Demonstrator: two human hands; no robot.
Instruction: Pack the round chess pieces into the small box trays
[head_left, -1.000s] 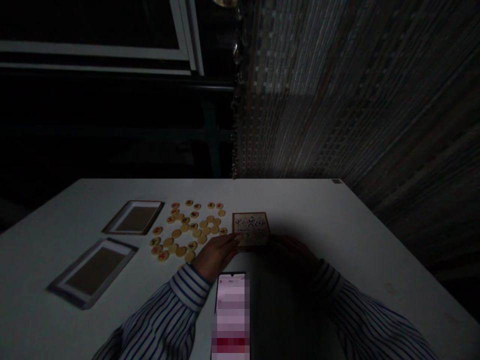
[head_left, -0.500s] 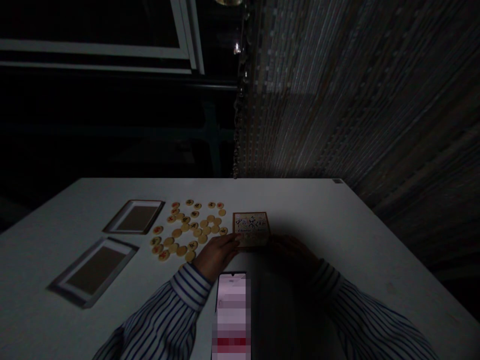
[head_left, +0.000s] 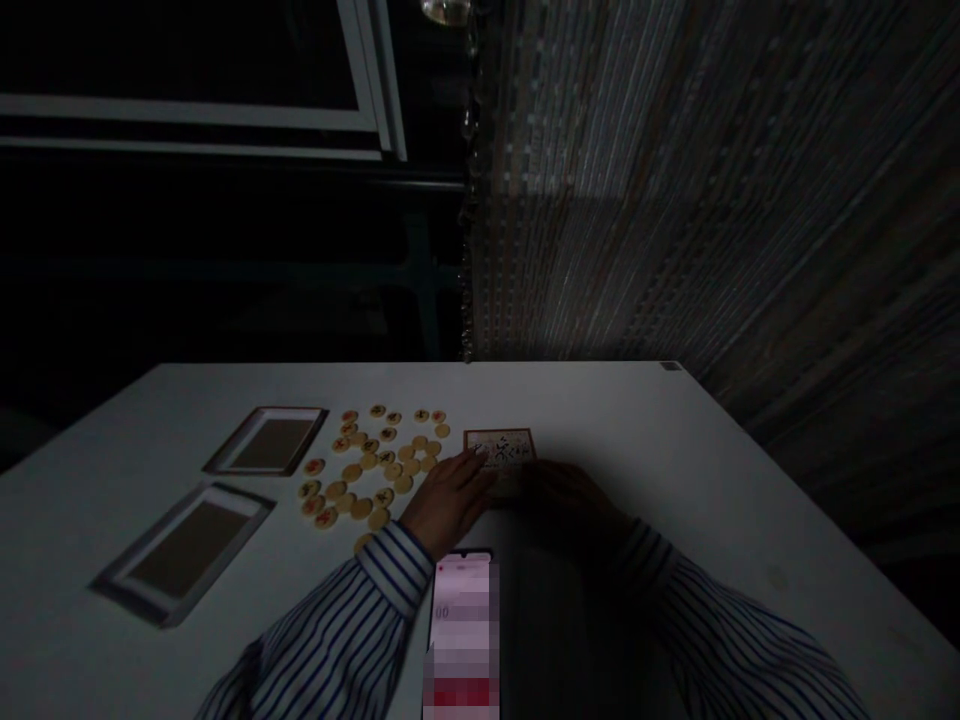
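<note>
A square, flat Chinese chess board (head_left: pixel 504 445), printed with large dark characters on a pale face with a brown border, lies on the table before me. Across its left front part lies my left hand (head_left: pixel 451 497), fingers stretched out and open on the printed face. My right hand (head_left: pixel 574 503) reaches its right front corner from the other side. Deep shadow hides those fingers, so their grip cannot be made out. Left of the board, round wooden Chinese chess pieces (head_left: pixel 361 508) are scattered, some showing red or black characters, others blank side up.
Two shallow rectangular trays or lids with brown middles stand at the left, a far tray (head_left: pixel 247 463) and a near tray (head_left: pixel 142 605). A lit phone (head_left: pixel 463 590) lies at the front of the white table (head_left: pixel 675 450). Behind hangs a string curtain (head_left: pixel 585 250).
My left hand has slid from the board's left edge further over its face. My right hand has moved slightly left onto its corner. The view has tilted up a little.
</note>
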